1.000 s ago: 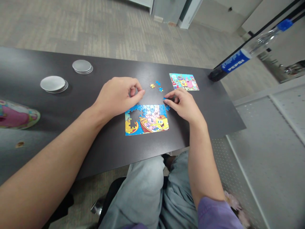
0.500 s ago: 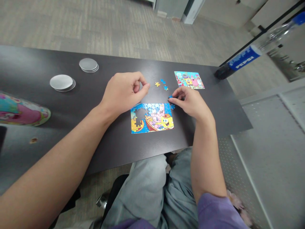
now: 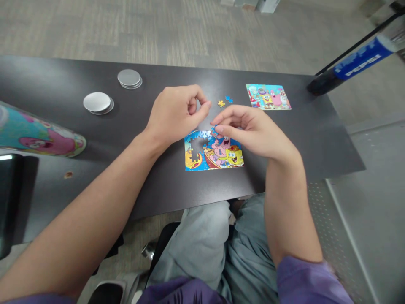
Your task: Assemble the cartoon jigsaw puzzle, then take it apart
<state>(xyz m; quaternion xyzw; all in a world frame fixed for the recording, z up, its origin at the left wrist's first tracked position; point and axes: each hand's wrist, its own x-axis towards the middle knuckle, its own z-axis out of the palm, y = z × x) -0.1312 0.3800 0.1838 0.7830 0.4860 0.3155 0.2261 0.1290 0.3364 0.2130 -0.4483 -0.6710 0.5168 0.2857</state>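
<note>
A dark table [image 3: 177, 192] runs across the scene, with a Pepsi bottle [image 3: 360, 61] at its far right corner and a cartoon tube [image 3: 47, 137] at left. The left hand [image 3: 175, 112] hangs curled by the far left edge of the puzzle [image 3: 226, 152], thumb and forefinger close; I can't tell whether they hold anything. The right hand [image 3: 255, 128] pinches a blue piece [image 3: 214, 130] above the puzzle's far edge. A picture card [image 3: 268, 98] lies far right, silvery discs [image 3: 96, 101] far left. Beyond the hands lie a yellow piece [image 3: 221, 103] and another blue one [image 3: 229, 99].
</note>
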